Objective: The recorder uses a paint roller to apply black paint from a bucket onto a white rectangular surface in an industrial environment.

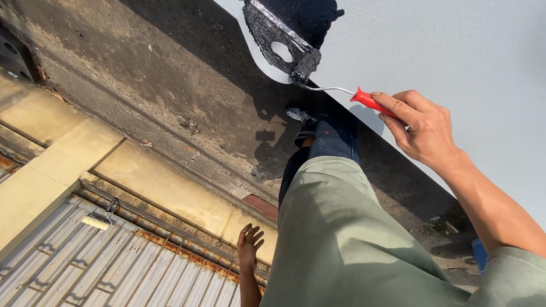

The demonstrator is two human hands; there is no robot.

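Black coating goes onto the pale wall from a small roller, and this looks like the spreading stage, with only a small patch covered so far. Right hand is closed around the red handle, with the roller out ahead of it, up and to the left, pressed against the wall at the patch's edge. Next, I'd judge, steady strokes outward are called for. Left hand hangs low, fingers spread, holding nothing, above the corrugated roof.
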